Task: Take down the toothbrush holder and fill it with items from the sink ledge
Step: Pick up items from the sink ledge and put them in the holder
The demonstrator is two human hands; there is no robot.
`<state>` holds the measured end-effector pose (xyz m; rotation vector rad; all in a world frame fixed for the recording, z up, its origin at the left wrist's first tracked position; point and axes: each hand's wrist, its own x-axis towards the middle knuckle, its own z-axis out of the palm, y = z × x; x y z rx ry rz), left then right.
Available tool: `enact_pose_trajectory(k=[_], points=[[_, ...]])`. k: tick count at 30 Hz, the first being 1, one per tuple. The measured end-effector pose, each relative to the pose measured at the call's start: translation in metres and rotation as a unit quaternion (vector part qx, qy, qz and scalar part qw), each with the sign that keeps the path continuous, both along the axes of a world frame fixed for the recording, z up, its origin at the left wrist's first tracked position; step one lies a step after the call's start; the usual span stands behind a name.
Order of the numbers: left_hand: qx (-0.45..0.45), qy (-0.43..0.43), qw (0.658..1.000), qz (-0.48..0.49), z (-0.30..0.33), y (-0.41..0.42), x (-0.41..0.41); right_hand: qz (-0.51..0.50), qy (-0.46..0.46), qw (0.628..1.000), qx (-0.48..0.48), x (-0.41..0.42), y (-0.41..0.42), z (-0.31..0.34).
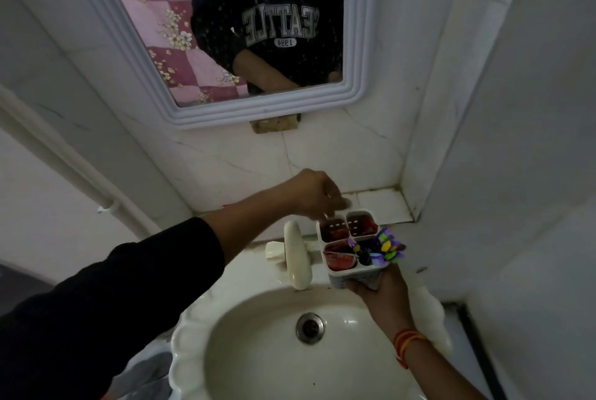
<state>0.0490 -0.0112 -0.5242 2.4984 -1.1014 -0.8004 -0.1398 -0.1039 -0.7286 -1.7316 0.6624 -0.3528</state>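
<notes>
Dim, flat light; soft blur; wide-angle bending at edges.

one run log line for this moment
right hand: holds white four-compartment plastic toothbrush holder over sink | left hand: above holder's rear compartment | toothbrushes: one front compartment

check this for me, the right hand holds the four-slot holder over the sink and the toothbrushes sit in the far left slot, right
Not quite. In the head view the right hand does hold the holder over the sink, but the toothbrushes sit in its near right slot, not the far left one.
</notes>
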Motion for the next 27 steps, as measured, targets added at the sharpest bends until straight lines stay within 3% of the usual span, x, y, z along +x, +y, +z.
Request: enact_pose_trajectory(k=[2, 4, 9, 14, 21, 23, 27], points=[[0.002, -0.078, 0.997, 0.030, -0.016, 0.012, 0.025, 0.002, -0.007, 1.000, 0.010, 0.000, -0.001, 0.000], [0.084, -0.164, 0.982, 0.036, -0.038, 0.029, 0.047, 0.009, -0.013, 1.000, 0.007, -0.001, 0.000, 0.003], [0.236, -0.148, 0.958, 0.064, -0.092, 0.071, 0.071, 0.014, -0.027, 0.999, 0.022, 0.000, 0.002, 0.008], [0.252, -0.262, 0.931, 0.035, -0.115, 0.086, 0.070, 0.012, -0.031, 0.999, 0.023, 0.002, 0.003, 0.013], [0.217, -0.313, 0.924, 0.017, -0.124, 0.093, 0.080, 0.018, -0.031, 0.999, 0.007, 0.000, 0.004, 0.018], [0.157, -0.291, 0.943, 0.035, -0.123, 0.093, 0.082, 0.020, -0.027, 0.999, 0.001, 0.000, 0.004, 0.018], [0.022, -0.084, 0.993, 0.083, -0.081, 0.071, 0.073, 0.024, -0.018, 1.000, 0.009, 0.000, 0.003, 0.017]])
